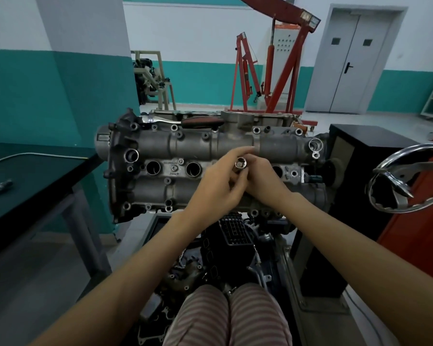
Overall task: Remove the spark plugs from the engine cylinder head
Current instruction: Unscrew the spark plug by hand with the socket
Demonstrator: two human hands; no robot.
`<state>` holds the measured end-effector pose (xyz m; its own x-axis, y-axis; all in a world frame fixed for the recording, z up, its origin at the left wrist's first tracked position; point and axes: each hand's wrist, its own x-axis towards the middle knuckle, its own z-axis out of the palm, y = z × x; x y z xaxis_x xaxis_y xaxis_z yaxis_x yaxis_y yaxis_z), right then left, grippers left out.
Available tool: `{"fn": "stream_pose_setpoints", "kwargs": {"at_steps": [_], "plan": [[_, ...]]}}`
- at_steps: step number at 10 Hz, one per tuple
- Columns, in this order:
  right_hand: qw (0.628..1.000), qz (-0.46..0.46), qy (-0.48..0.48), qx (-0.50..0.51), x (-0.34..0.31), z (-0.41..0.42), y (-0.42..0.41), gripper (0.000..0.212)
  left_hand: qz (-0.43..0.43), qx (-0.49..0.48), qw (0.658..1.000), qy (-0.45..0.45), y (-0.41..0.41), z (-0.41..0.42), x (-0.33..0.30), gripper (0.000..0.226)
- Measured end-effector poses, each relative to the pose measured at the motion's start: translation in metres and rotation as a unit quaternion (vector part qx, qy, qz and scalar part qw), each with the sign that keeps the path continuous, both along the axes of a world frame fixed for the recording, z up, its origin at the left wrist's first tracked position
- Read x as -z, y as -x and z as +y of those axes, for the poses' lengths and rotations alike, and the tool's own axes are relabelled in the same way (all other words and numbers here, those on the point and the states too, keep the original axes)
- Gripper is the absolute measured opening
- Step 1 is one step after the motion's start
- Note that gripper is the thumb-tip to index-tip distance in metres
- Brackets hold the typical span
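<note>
Workshop stand carries the cylinder head (210,156), over whose third plug well both the left hand (216,188) and right hand (263,182) grasp a socket (241,163), plug unseen; a tilted socket could slip and drop down the well.

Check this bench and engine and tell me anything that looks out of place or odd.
One thing: the ratchet wrench lies loose along the far top edge of the cylinder head, where it might get knocked off. Otherwise nothing looks damaged or spilled. Both hands, left hand and right hand, hold a socket over the plug wells.
</note>
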<state>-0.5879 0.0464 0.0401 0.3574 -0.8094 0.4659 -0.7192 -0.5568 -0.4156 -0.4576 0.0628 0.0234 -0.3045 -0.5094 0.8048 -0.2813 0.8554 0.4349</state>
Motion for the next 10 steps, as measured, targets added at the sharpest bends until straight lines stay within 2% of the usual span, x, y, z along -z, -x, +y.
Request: {"fn": "stream_pose_setpoints", "kwargs": {"at_steps": [1, 2, 4, 7, 9, 10], "plan": [[1.0, -0.014, -0.003, 0.028, 0.008, -0.007, 0.003, 0.014, 0.016, -0.006, 1.0, -0.009, -0.002, -0.001, 0.007, 0.035], [0.999, -0.013, 0.009, 0.03, 0.009, -0.007, 0.002, 0.026, 0.025, -0.021, 0.999, 0.009, -0.003, -0.002, 0.005, 0.031], [0.998, -0.028, 0.037, 0.04, 0.014, -0.008, 0.003, 0.034, 0.066, -0.037, 0.997, 0.005, 0.004, 0.003, 0.009, 0.027], [0.998, -0.025, 0.025, 0.047, 0.02, -0.015, 0.006, 0.03, 0.078, -0.058, 0.994, 0.039, 0.003, -0.013, 0.02, 0.02], [0.995, -0.049, 0.031, 0.08, 0.019, -0.016, 0.007, 0.027, 0.126, -0.05, 0.99, 0.023, 0.004, -0.019, 0.021, 0.018], [0.997, -0.037, 0.014, 0.068, 0.02, -0.016, 0.007, 0.022, 0.168, -0.026, 0.985, -0.019, 0.005, -0.015, 0.022, 0.015]]}}
